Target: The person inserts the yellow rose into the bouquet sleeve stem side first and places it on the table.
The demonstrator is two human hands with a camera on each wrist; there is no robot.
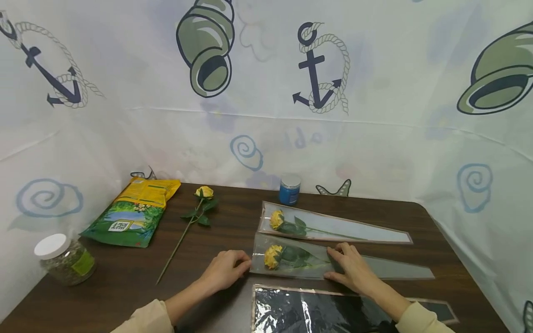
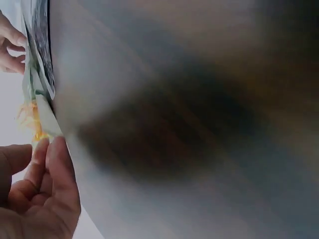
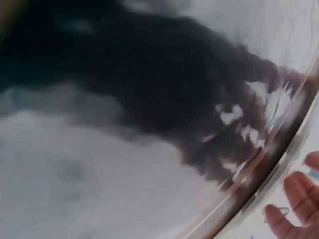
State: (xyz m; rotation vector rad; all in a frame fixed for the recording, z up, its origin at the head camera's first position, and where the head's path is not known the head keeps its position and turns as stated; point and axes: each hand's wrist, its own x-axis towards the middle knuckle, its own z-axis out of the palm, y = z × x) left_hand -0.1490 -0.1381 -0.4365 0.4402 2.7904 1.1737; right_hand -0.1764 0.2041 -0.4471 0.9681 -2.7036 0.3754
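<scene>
A clear tapered sleeve (image 1: 395, 267) holding a yellow rose (image 1: 273, 257) lies flat on the table. My left hand (image 1: 226, 270) is at the sleeve's wide left end, fingers bent and fingertips at its edge. In the left wrist view a gap shows between thumb (image 2: 17, 158) and fingers (image 2: 62, 164). My right hand (image 1: 351, 268) rests on the middle of the sleeve, over the rose's stem, with fingers spread; its fingers (image 3: 301, 196) show at the right wrist view's edge. Just behind lies a similar sleeve (image 1: 374, 231) with another yellow rose (image 1: 276, 219).
A black-backed glossy sleeve (image 1: 304, 310) lies nearest me, partly under my right forearm. On the left are a loose yellow rose (image 1: 204, 192), a green and yellow bag (image 1: 133, 212) and a white-lidded jar (image 1: 66, 261). A blue jar (image 1: 289, 190) stands at the table's back edge.
</scene>
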